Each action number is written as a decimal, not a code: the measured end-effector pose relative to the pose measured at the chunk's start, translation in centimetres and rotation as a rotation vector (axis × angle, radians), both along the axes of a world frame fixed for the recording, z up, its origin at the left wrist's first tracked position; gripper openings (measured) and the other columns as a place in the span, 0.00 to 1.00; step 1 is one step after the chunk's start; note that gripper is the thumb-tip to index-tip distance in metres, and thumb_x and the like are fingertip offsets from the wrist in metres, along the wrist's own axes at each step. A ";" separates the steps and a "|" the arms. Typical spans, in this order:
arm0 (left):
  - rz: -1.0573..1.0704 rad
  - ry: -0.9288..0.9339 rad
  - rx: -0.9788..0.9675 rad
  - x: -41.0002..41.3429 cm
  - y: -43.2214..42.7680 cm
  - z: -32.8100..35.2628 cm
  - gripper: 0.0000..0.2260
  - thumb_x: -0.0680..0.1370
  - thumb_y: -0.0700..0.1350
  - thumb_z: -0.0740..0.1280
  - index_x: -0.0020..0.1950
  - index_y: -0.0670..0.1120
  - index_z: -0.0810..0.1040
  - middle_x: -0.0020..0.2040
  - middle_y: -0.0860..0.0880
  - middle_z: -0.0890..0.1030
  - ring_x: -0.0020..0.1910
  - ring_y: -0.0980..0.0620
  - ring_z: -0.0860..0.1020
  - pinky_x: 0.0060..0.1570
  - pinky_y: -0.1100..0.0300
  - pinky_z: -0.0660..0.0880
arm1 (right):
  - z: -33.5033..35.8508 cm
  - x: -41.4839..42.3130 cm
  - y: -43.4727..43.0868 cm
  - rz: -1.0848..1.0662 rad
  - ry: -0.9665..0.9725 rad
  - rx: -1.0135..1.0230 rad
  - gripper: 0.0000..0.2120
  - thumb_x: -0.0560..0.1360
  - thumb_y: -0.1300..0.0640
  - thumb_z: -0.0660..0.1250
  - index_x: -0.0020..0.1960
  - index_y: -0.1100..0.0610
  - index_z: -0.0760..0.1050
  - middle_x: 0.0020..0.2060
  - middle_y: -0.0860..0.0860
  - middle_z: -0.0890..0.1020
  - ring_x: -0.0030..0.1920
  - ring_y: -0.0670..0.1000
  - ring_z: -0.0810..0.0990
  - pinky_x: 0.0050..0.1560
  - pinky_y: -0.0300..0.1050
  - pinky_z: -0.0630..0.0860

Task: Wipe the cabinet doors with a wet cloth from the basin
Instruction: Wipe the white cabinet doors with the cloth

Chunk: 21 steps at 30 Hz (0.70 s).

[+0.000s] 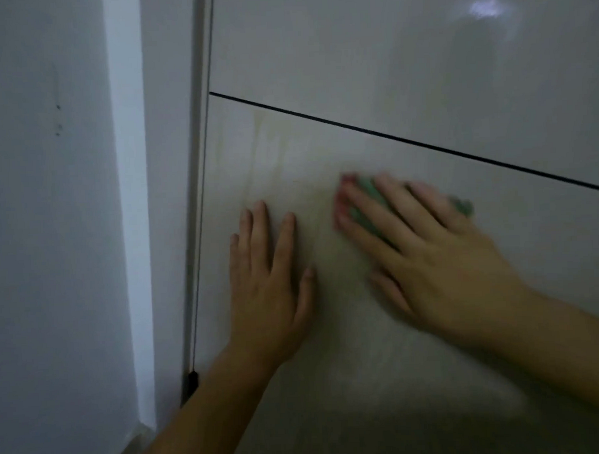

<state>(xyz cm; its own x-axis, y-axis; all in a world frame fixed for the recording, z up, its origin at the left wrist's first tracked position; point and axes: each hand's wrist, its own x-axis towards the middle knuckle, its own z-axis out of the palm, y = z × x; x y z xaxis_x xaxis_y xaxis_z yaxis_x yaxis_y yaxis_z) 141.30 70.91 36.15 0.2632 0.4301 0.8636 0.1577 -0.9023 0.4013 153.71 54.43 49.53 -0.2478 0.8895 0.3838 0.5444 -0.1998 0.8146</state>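
1. Fingers [369, 221] of the right hand [428, 256]: straight and spread, curled round nothing, pressing a small green cloth [365, 188] flat against the door. Hand and cloth are blurred.
2. Fingers of the left hand [273, 282]: straight, slightly fanned, holding nothing, laid flat on the same door just beside the right hand.
3. Small green cloth: trapped between right palm and door. Green shows between the fingers and past the far side of the hand, with a pinkish edge by the fingertips. Whether it is wet cannot be told.
4. Glossy pale lower cabinet door [322, 151]: bears both hands. Faint yellowish streaks [261, 136] run down its upper left part, above the left hand.
5. Glossy pale upper cabinet door [353, 55]: above a thin dark gap [407, 141], no hand on it.
6. Grey painted wall [52, 201]: to the left, beyond a narrow metal edge strip [202, 196].
7. Step in hand, as judged: wiping the lower door, with the left hand bracing.
8. Next move, as judged: carry the cloth under steady flat pressure up and left across the streaks. The basin is out of view.
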 end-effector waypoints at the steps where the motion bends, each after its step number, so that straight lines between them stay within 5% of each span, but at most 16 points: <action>1: -0.010 -0.007 0.004 -0.1 0.3 -0.3 0.32 0.83 0.54 0.59 0.83 0.46 0.52 0.83 0.37 0.48 0.83 0.38 0.47 0.77 0.32 0.55 | -1.0 0.2 -1.1 -0.004 -0.007 -0.042 0.35 0.82 0.44 0.57 0.83 0.55 0.50 0.83 0.57 0.51 0.82 0.61 0.50 0.80 0.61 0.54; 9: -0.034 -0.018 -0.041 -0.6 1.2 -1.3 0.30 0.83 0.54 0.58 0.83 0.45 0.54 0.84 0.39 0.50 0.83 0.41 0.48 0.78 0.36 0.56 | 4.2 -5.2 12.4 0.079 -0.123 0.011 0.33 0.82 0.44 0.50 0.83 0.57 0.53 0.82 0.58 0.54 0.82 0.62 0.52 0.81 0.61 0.50; 15: -0.059 -0.049 -0.070 -0.9 1.1 -1.7 0.31 0.82 0.50 0.60 0.83 0.49 0.52 0.84 0.42 0.49 0.83 0.41 0.49 0.77 0.36 0.58 | 2.3 -3.0 6.6 0.070 -0.114 -0.145 0.34 0.83 0.43 0.54 0.83 0.60 0.51 0.82 0.61 0.52 0.82 0.63 0.50 0.80 0.63 0.53; 21: 0.000 -0.113 -0.130 -0.2 1.1 -0.6 0.32 0.81 0.51 0.59 0.84 0.54 0.50 0.84 0.45 0.47 0.83 0.43 0.49 0.77 0.44 0.56 | 8.2 -7.0 15.2 -0.003 -0.064 0.073 0.36 0.82 0.40 0.48 0.83 0.60 0.48 0.82 0.63 0.49 0.82 0.63 0.47 0.81 0.61 0.46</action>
<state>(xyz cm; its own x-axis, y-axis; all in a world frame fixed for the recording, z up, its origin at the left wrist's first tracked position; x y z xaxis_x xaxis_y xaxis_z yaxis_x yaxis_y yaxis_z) 141.08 71.98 35.55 0.1671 0.5398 0.8250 0.1050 -0.8418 0.5295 146.73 69.64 57.73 -0.2714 0.8605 0.4312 0.4910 -0.2615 0.8310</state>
